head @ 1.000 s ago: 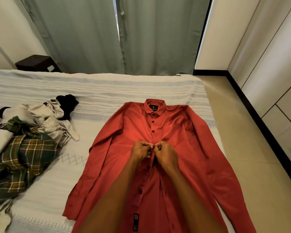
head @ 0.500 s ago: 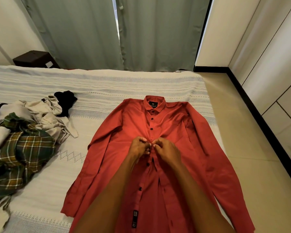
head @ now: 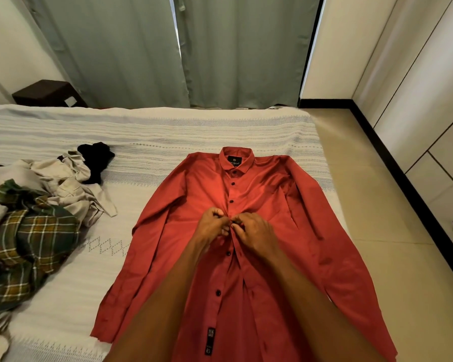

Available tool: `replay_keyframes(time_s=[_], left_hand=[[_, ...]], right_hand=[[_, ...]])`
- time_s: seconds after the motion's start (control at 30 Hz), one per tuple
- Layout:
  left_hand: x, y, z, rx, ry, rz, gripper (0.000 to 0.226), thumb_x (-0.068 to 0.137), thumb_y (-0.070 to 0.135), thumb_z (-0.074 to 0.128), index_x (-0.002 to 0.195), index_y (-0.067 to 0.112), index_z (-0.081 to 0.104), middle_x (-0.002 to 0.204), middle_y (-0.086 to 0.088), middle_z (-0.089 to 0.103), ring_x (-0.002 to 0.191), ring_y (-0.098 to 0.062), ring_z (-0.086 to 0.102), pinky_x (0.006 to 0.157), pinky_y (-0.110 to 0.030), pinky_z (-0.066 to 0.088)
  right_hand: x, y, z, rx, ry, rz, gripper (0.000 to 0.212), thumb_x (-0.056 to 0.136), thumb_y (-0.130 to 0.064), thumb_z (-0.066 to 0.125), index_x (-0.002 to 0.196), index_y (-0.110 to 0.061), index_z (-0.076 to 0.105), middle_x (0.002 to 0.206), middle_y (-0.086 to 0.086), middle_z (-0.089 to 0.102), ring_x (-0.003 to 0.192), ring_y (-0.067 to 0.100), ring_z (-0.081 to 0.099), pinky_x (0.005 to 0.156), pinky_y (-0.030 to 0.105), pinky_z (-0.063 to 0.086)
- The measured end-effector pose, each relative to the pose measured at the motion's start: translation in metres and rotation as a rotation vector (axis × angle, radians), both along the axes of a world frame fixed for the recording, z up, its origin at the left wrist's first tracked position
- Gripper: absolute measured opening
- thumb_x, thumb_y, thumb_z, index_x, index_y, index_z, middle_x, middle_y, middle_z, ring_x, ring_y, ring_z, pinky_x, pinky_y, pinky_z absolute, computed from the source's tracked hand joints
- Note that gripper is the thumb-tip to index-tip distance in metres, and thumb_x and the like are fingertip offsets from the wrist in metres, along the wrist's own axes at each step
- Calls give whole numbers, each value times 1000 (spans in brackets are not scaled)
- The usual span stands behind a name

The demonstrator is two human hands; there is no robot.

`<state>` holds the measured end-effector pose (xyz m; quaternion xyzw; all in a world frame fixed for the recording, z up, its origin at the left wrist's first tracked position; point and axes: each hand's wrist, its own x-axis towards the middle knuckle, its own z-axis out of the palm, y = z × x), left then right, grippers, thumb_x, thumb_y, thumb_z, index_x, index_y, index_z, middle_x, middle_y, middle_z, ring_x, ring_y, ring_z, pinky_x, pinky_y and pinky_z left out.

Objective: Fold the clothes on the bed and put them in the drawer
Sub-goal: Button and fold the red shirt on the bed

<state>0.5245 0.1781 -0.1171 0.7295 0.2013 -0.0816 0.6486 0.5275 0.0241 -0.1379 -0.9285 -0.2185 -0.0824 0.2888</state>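
A red long-sleeved shirt [head: 183,231] lies flat and face up on the bed [head: 147,137], collar away from me, sleeves spread down both sides. Black buttons run down its front. My left hand [head: 211,226] and my right hand [head: 254,231] meet at the middle of the placket, fingers curled, each pinching an edge of the shirt front at a button. The upper buttons look fastened; the front below my hands hangs slightly apart.
A heap of unfolded clothes sits at the bed's left: a green plaid garment [head: 29,246], a beige one [head: 71,184] and a black one [head: 97,158]. A dark bedside cabinet [head: 47,92] stands behind. Tiled floor [head: 392,257] and white wardrobe doors [head: 434,126] lie to the right.
Both hands stay pinched at the same button on the placket. Only the view has shifted slightly; the shirt has not moved.
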Motion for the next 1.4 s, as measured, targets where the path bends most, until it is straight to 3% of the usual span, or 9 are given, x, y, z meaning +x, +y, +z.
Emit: replay_keyframes(time_s=[0.27,0.47,0.53,0.67,0.8,0.93,1.03,1.23,1.4], left_hand=[[-11,-7,-4,-11,-60,50,28,92,-8,55,88,16,41,60,-9,47,36,-6,40,35,-18,31],[-28,-7,-8,321,-171,76,13,88,13,67,89,18,55,75,2,62,66,-18,58,61,-33,43],[-38,-7,-9,438,-235,52,4,93,12,61,95,13,58,88,-2,67,82,-20,62,71,-31,42],[-60,-6,-10,539,-171,-33,10,93,16,58,98,12,65,92,-9,72,88,-25,67,74,-34,46],[-82,-7,-19,666,-48,-257,18,89,26,57,96,18,70,100,-11,73,98,-28,67,77,-35,50],[-97,-10,-24,830,-91,-345,26,93,34,59,111,17,65,116,-11,65,109,-31,60,85,-40,48],[-97,-15,-25,944,-83,-329,29,94,35,56,114,14,61,120,-12,62,113,-34,58,86,-42,47],[-99,-17,-20,672,-185,-216,14,85,21,59,90,10,65,91,-15,70,87,-35,66,73,-42,49],[-103,-19,-1,416,-137,-105,11,85,17,60,77,22,67,65,6,66,53,-5,56,54,-22,43]], right_hand=[[1,-5,-9,209,134,-21,23,93,-38,58,111,-31,72,104,-11,72,96,13,64,81,36,52],[-11,-5,-11,219,186,-101,32,90,-29,60,121,-35,68,109,-13,68,99,13,58,90,37,46],[-19,-6,-11,170,192,-164,41,88,-25,57,126,-37,63,113,-12,66,104,18,59,93,40,45],[-50,-6,-1,35,179,-265,17,84,-42,67,97,-31,64,101,-11,67,100,21,56,85,41,42],[-82,-4,-2,-252,153,-262,36,72,-61,68,90,-30,61,97,-6,63,95,24,57,77,41,41],[-90,-4,0,-348,183,-318,35,77,-51,66,101,-25,66,105,0,61,103,27,57,83,42,42],[-92,-7,5,-349,110,-356,25,67,-40,75,81,-20,72,87,4,62,84,30,60,71,40,45],[-96,-21,14,-308,83,-317,21,82,-39,72,84,-18,71,89,7,65,85,34,64,64,39,47],[-90,-11,45,-56,387,-300,24,90,-38,60,107,-26,72,109,8,73,108,33,65,81,38,50]])
